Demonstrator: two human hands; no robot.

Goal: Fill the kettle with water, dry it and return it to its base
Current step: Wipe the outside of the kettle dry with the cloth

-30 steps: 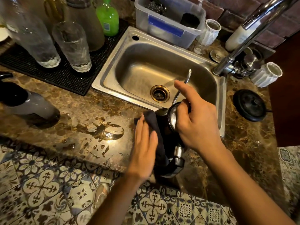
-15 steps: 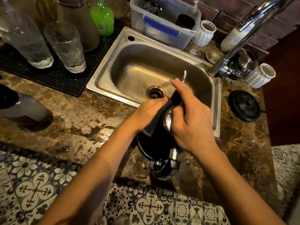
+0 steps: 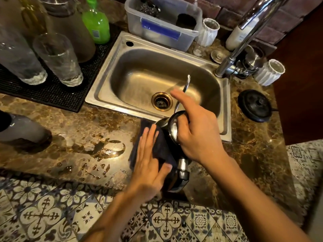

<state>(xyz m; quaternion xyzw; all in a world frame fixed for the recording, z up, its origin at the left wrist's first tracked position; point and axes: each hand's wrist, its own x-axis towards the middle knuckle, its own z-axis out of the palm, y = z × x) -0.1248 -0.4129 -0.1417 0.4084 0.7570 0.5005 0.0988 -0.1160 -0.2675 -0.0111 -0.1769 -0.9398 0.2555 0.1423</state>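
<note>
A dark kettle (image 3: 172, 127) with a shiny lid and a thin curved spout (image 3: 185, 88) stands at the counter's front, just below the sink. My right hand (image 3: 197, 131) grips its top near the lid, index finger stretched out over the spout. My left hand (image 3: 150, 165) presses a dark cloth (image 3: 159, 147) flat against the kettle's left side. Its metal handle (image 3: 182, 172) shows between my wrists. The round black kettle base (image 3: 255, 105) lies on the counter to the right of the sink.
The steel sink (image 3: 157, 81) has a tall faucet (image 3: 244, 32) at its right. Upturned glasses (image 3: 57, 60) stand on a black mat at left, by a green soap bottle (image 3: 96, 27). Water is spilled on the marble counter (image 3: 108, 147). A plastic tub (image 3: 162, 25) sits behind the sink.
My left hand has swept the cloth from the kettle's top, near the lid, back down to its left side. My right hand keeps its grip on the kettle.
</note>
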